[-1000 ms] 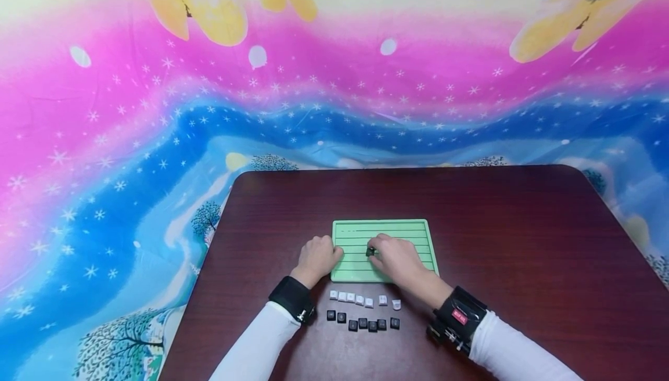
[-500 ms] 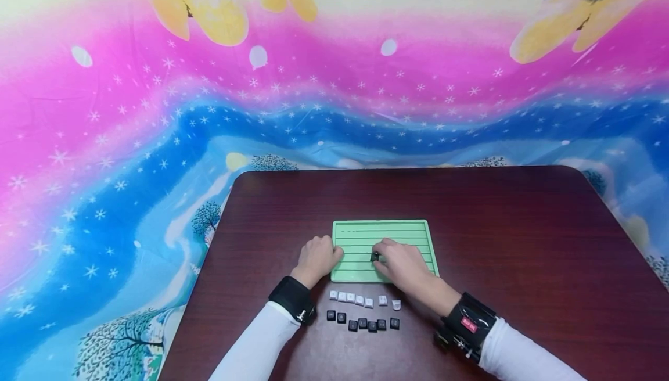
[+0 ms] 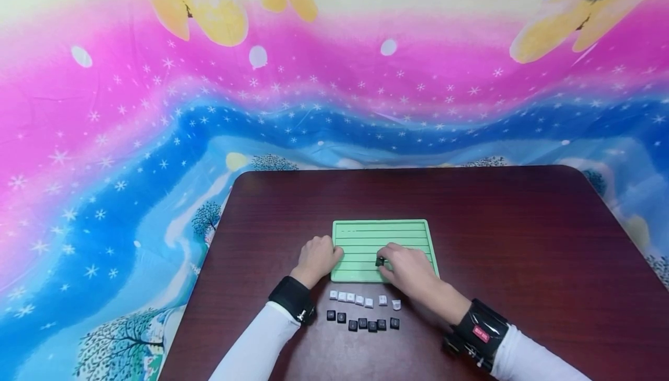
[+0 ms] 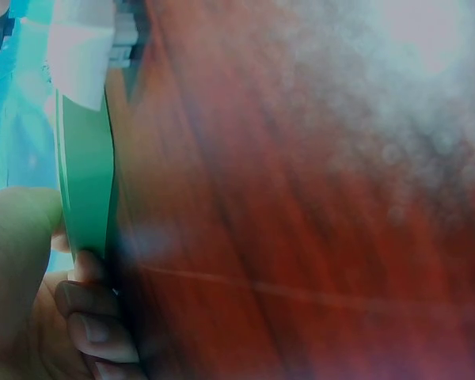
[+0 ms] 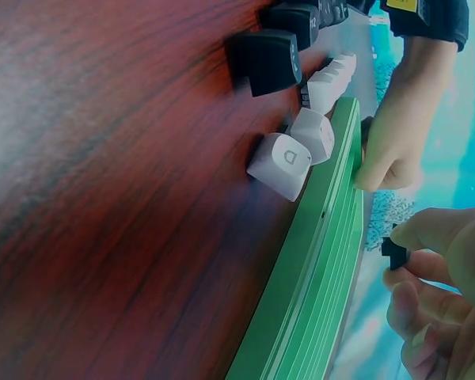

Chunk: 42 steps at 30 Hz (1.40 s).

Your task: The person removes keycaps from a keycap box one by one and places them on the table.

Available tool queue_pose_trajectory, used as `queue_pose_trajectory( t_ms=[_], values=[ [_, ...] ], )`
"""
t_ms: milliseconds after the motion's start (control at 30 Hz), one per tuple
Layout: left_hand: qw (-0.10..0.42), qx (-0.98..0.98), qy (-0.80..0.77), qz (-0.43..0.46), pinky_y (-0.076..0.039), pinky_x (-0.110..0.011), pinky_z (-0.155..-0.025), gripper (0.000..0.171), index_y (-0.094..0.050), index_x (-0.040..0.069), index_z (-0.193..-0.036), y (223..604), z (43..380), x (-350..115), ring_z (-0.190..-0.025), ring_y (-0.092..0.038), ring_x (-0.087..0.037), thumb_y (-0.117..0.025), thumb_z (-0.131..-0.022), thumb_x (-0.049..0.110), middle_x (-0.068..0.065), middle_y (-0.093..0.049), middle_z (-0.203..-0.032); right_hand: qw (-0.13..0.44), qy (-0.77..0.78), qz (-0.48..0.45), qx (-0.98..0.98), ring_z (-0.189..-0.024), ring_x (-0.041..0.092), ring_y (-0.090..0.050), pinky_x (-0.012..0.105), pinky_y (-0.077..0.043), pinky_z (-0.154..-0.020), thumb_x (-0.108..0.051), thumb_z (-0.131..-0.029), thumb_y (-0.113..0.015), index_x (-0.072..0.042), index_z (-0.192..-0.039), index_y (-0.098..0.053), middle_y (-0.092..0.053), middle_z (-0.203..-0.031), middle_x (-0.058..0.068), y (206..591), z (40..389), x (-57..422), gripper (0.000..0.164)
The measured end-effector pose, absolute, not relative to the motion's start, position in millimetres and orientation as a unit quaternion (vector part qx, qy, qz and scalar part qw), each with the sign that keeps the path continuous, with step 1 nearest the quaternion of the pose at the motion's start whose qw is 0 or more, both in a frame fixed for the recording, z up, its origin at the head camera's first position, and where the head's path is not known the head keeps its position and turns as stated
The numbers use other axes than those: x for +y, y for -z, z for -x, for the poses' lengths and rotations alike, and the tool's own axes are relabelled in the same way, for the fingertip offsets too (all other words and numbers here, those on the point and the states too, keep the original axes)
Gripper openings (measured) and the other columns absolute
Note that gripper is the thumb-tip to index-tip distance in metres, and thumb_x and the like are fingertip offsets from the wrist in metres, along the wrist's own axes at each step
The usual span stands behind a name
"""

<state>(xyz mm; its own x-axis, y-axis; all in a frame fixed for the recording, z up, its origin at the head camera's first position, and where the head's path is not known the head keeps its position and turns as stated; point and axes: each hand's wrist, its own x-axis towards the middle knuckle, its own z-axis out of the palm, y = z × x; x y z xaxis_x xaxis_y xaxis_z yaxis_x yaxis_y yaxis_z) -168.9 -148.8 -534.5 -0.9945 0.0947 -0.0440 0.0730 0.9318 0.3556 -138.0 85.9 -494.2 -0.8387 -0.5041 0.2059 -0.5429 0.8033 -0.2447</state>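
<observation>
A green ridged tray (image 3: 387, 226) lies on the dark wooden table. My left hand (image 3: 316, 258) grips its left edge, thumb over the rim and fingers curled against the side in the left wrist view. Over the tray's lower middle, my right hand (image 3: 410, 268) pinches a small black keycap (image 5: 394, 252) between thumb and fingertips. In the right wrist view this keycap is held above the tray's surface, apart from it. Just in front of the tray sits a row of several white keycaps (image 3: 351, 298), one lettered "D" (image 5: 285, 165).
A second, uneven row of several black keycaps (image 3: 363, 323) lies nearer to me than the white ones. Both forearms reach in on either side of the rows. Behind the brown table (image 3: 512, 224) hangs a colourful printed cloth (image 3: 334, 96).
My right hand has moved slightly right and toward me over the tray, still pinching the black keycap. The left hand and the keycap rows have stayed put.
</observation>
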Motion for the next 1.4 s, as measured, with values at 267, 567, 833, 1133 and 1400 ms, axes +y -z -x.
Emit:
queue_pose_trajectory(
  t_ms=[267,567,833,1133,1400],
  values=[
    [0.031,0.982,-0.182,-0.042,-0.027,-0.028,-0.045,0.041,-0.031,0.018,-0.057,534,169,-149,-0.047,-0.028,-0.014,-0.055,-0.089,0.023,0.006,-0.022,-0.056,0.086,-0.144,-0.293,-0.941,-0.060,0.008,-0.058,0.020,-0.036,-0.046,-0.018,-0.080,-0.078,-0.015,-0.098,-0.074,-0.071,-0.092,-0.003,496,130,93,0.019],
    [0.030,0.982,-0.183,-0.047,-0.025,-0.027,-0.044,0.042,-0.029,0.019,-0.055,535,168,-148,-0.046,-0.024,-0.012,-0.054,-0.089,0.022,0.007,-0.021,-0.055,0.092,-0.135,-0.307,-0.938,-0.059,0.004,-0.055,0.019,-0.033,-0.045,-0.020,-0.078,-0.081,-0.019,-0.094,-0.073,-0.069,-0.088,-0.007,495,125,99,0.018],
    [0.035,0.981,-0.186,-0.039,-0.025,-0.027,-0.045,0.041,-0.031,0.019,-0.056,534,170,-150,-0.047,-0.025,-0.012,-0.054,-0.089,0.022,0.006,-0.022,-0.056,0.074,-0.131,-0.320,-0.935,-0.058,0.002,-0.052,0.018,-0.033,-0.047,-0.020,-0.078,-0.080,-0.019,-0.094,-0.073,-0.070,-0.088,-0.007,490,117,106,0.017],
    [0.045,0.981,-0.188,-0.033,-0.026,-0.027,-0.045,0.040,-0.032,0.019,-0.056,535,171,-149,-0.047,-0.026,-0.012,-0.054,-0.089,0.023,0.006,-0.024,-0.055,0.050,-0.122,-0.313,-0.941,-0.059,-0.001,-0.044,0.020,-0.034,-0.049,-0.017,-0.076,-0.078,-0.022,-0.088,-0.069,-0.061,-0.077,-0.013,487,99,117,0.016],
    [0.045,0.981,-0.187,-0.033,-0.026,-0.027,-0.045,0.039,-0.032,0.018,-0.056,535,171,-149,-0.048,-0.026,-0.013,-0.054,-0.088,0.023,0.006,-0.024,-0.055,0.028,-0.111,-0.309,-0.944,-0.057,-0.002,-0.040,0.021,-0.034,-0.049,-0.019,-0.074,-0.078,-0.025,-0.079,-0.064,-0.053,-0.071,-0.017,489,87,123,0.015]
  ],
)
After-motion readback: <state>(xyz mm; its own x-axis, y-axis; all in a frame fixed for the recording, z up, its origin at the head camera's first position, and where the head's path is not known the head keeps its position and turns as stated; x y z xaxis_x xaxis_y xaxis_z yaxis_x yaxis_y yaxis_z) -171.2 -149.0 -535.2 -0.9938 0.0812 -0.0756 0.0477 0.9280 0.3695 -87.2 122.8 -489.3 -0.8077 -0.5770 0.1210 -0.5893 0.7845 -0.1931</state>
